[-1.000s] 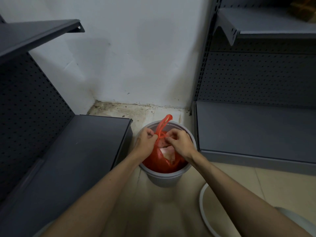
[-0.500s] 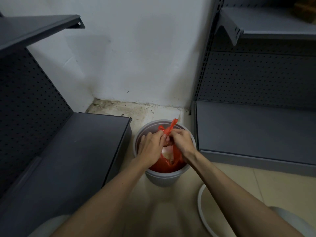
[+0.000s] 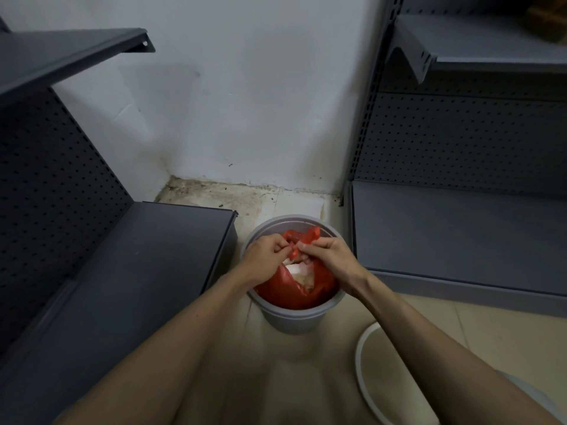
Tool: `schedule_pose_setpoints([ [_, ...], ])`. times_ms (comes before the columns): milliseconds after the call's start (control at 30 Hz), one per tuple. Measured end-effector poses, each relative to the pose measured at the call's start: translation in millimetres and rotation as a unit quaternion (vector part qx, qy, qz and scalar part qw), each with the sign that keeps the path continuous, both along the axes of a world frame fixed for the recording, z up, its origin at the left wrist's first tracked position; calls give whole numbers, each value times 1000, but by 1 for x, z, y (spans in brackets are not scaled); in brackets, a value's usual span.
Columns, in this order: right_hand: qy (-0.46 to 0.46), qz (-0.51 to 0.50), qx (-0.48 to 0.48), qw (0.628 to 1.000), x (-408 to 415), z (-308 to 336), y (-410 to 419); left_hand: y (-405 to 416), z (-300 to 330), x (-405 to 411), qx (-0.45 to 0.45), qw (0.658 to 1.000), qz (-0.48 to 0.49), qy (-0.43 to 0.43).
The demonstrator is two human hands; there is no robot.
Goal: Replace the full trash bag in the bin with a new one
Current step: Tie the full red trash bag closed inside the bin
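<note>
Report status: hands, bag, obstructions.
Both hands, left and right, pinching red bag handles together. Bag in bin, top open. Nothing blocking.

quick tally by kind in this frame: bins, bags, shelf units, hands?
Bins: 1, the grey bin on the floor
Bags: 1, the red bag inside it
Shelf units: 2, left shelf unit, right shelf unit
Hands: 2, left hand, right hand, both pinching the bag's top
Total: 6

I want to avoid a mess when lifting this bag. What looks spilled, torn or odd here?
No spill shows. The red bag gapes in the grey bin, pale trash showing. Floor corner by the wall is stained.
</note>
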State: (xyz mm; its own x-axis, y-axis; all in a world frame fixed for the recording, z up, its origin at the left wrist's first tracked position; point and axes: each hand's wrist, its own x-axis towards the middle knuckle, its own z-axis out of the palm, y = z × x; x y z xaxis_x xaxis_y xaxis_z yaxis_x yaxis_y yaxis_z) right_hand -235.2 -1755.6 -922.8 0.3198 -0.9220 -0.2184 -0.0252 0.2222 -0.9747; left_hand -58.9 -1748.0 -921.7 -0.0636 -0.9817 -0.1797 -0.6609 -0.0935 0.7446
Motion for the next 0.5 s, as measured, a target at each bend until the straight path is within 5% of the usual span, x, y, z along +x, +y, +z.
schedule_pose_setpoints([
  [200, 142, 22, -175, 974, -6, -2, 4, -3, 13, -3, 71, 994, 42, 76],
  [333, 184, -19, -200, 962, 0, -7, 6, -2, 17, -6, 110, 983, 95, 109],
  [500, 152, -56, -184, 970, 8, -10, 6, -4, 13, -7, 171, 980, 20, 102],
])
